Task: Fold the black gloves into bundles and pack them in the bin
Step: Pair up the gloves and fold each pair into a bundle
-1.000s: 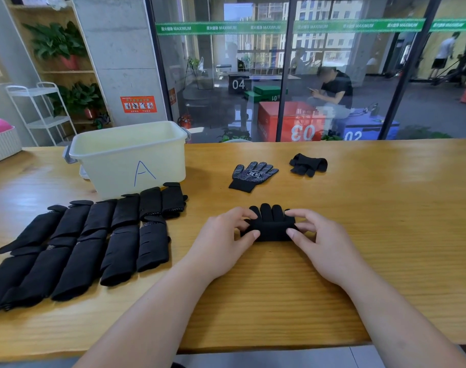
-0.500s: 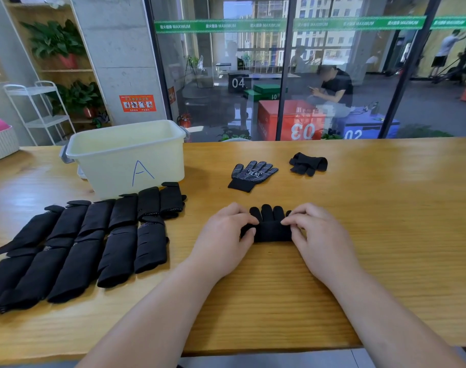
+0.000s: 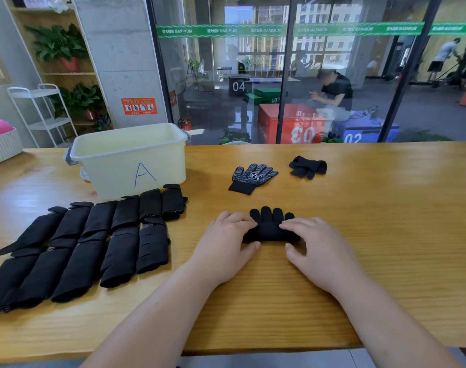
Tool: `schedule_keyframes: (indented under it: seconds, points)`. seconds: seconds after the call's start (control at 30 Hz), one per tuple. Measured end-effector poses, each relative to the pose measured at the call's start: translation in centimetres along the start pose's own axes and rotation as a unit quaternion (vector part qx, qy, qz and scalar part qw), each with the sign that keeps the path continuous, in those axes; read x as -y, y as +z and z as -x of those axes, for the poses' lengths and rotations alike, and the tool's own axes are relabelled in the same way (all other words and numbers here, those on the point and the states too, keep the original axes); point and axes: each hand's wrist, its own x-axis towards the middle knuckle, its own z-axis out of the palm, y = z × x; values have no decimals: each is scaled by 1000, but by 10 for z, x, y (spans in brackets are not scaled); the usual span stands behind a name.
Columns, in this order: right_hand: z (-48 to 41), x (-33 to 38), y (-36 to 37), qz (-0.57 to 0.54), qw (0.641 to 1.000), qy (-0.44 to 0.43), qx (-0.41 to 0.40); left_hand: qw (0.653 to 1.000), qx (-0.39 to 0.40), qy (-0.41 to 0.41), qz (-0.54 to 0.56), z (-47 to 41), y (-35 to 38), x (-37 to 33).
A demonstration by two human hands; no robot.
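A black glove lies on the wooden table in front of me, its cuff end rolled into a thick fold and its fingertips still sticking out toward the window. My left hand presses the roll's left end and my right hand its right end, fingers curled over it. Farther back lie a flat dotted black glove and a crumpled black glove. The cream bin marked "A" stands at the back left; I see nothing inside it from here.
Several black gloves lie in overlapping rows on the table's left side, in front of the bin. A white woven basket sits at the far left edge. A glass wall runs behind the table.
Both hands have rolled the glove's cuff farther toward its fingers, so the roll is thicker and less of the glove shows. The other gloves and the bin have not moved.
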Motion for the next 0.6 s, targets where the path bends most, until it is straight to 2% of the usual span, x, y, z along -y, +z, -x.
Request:
schedule_keyframes:
  seconds: [0.2,0.47,0.6]
  points:
    - [-1,-6,-1,-75,997,14,3,1000,-17,-5,8,4,-10,-4]
    - [0,-4,-4,-244,966,81,-24,979,-19,-105,175,5,-12,2]
    - [-3,-2,-2,-253,961,107,-31,972,-27,-130,194,4,-10,1]
